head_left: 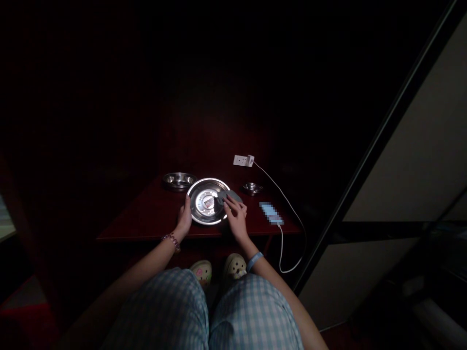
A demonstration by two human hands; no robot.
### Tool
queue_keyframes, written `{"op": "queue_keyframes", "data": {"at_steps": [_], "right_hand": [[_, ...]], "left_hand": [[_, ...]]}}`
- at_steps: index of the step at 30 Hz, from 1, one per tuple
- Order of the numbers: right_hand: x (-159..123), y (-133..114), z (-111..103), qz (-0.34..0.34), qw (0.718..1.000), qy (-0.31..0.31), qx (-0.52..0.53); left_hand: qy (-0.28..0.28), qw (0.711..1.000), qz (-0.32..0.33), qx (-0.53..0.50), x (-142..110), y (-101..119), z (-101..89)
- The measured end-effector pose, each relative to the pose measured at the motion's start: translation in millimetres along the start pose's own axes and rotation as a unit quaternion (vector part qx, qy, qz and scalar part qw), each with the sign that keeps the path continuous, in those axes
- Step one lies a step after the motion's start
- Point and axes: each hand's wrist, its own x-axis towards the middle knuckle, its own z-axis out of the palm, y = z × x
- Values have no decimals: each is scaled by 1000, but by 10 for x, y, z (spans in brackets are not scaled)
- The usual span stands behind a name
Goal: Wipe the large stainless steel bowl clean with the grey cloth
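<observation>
Grips the left rim of a round metal dish with the left hand, clamped at the edge, and holds that dish over the front part of a dark red table, with its shiny inside in view and a small label at its middle. Holds a gray cloth in the right hand, with fingers closed on it and spread slightly, laying it over the right side of the dish and its rim. Wears a beaded bracelet on the left wrist and a blue band on the right forearm. Has a larger metal bowl behind the dish to the left, a small metal bowl behind to the right, and a phone with a blurred screen near the table's right side. Shows a white cable running from the phone to a plug in the wall socket.
</observation>
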Motion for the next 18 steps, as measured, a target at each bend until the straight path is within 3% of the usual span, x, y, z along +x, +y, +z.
{"op": "queue_keyframes", "data": {"at_steps": [11,18], "right_hand": [[22,212,4,-7,993,117,-22],[97,371,161,86,992,86,-21]], "left_hand": [[-30,999,-12,-4,-1,-16,1],[-46,999,-2,18,-30,0,-1]]}}
